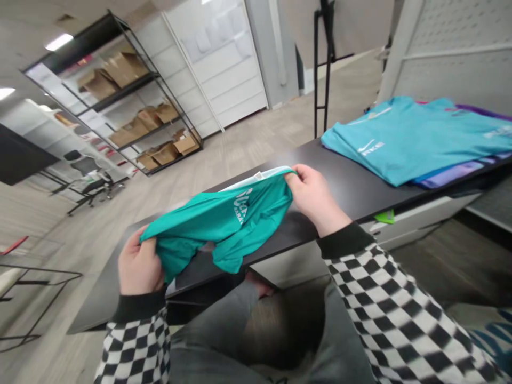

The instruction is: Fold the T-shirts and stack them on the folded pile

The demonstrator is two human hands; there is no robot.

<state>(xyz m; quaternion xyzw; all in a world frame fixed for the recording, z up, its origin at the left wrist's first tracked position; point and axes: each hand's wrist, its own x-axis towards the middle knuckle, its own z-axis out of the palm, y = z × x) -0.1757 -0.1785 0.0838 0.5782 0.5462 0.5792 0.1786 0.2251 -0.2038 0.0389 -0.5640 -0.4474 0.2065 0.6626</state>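
Observation:
A teal T-shirt (200,216) with white lettering is stretched between my two hands above the dark table (332,176). At its left end, my left hand (141,262) is closed, with thumb and fingers pinching the cloth. My right hand (312,196) pinches the upper right corner, beside a pale strip of fabric along the shirt's top edge. The cloth sags between the hands, and its lower folds hang near the table's front edge. Part of the table beneath is hidden by the shirt.
A stack of shirts, with a light blue shirt (424,138) on top, lies at the table's right end. White drawers (424,224) sit under the table. Farther back stand a black rack (156,80) with cardboard boxes and an office chair (90,170).

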